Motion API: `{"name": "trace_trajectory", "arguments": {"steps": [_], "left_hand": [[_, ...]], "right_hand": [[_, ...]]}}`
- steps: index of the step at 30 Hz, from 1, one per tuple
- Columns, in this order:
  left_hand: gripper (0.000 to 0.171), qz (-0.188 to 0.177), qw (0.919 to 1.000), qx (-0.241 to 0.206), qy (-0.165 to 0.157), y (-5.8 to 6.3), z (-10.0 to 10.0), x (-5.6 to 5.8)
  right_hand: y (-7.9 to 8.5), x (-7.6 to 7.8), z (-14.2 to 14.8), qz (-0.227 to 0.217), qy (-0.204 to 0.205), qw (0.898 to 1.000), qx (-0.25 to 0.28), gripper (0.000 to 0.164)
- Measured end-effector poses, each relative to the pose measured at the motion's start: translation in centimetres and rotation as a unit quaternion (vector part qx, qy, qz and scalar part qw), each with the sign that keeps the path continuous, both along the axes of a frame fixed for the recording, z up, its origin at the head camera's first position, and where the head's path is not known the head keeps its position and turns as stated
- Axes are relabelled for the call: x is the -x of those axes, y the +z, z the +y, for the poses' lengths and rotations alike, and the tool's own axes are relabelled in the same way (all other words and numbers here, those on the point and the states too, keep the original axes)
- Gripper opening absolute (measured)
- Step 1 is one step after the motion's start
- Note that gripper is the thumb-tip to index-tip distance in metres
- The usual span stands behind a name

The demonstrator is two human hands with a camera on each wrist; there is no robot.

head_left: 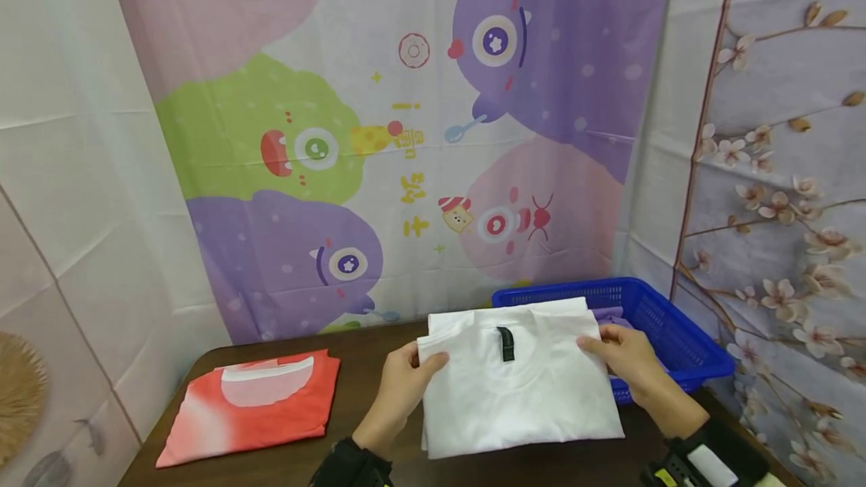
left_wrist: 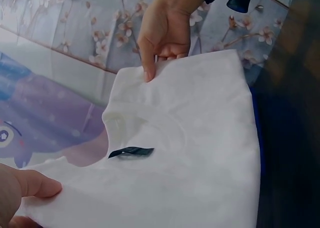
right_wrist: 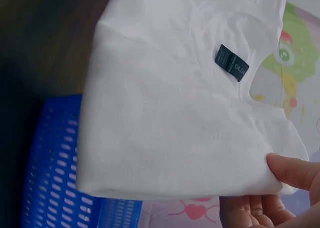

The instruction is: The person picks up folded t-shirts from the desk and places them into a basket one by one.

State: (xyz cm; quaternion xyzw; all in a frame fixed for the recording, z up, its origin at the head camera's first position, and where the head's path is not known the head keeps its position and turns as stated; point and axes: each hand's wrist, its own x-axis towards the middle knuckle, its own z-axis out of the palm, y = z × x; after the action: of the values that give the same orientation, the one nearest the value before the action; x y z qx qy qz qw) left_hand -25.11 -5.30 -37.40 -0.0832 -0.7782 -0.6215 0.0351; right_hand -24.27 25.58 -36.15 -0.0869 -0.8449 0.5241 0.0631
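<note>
A folded white T-shirt (head_left: 514,404) with a black neck label (head_left: 506,344) is held up above the table by both hands. My left hand (head_left: 404,389) pinches its upper left corner, thumb in front and fingers behind. At the upper right corner, my right hand (head_left: 629,363) pinches it the same way. In the right wrist view, the right thumb lies on the white T-shirt (right_wrist: 165,112) and the curled fingers pass behind it. The left wrist view shows the right hand (left_wrist: 167,32) gripping the far edge.
On the left of the dark table (head_left: 365,367) lies a folded red and white shirt (head_left: 271,408). A blue plastic basket (head_left: 697,352) stands at the right behind the T-shirt, with purple cloth (head_left: 612,316) inside. A printed cartoon curtain (head_left: 419,276) hangs behind the table.
</note>
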Motion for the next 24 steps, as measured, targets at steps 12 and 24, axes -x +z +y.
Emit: {"name": "trace_trajectory", "arguments": {"steps": [12,24], "left_hand": [[0.034,0.023,0.9995,0.017,-0.016,0.9,2.3,1.0],[0.029,0.041,0.999,0.014,-0.014,1.7,4.3,2.4]], "right_hand": [[1.4,0.7,2.3,0.0,-0.026,0.999,-0.026,0.045],[2.3,1.8,4.2,-0.001,-0.054,0.997,-0.051,0.052]]}}
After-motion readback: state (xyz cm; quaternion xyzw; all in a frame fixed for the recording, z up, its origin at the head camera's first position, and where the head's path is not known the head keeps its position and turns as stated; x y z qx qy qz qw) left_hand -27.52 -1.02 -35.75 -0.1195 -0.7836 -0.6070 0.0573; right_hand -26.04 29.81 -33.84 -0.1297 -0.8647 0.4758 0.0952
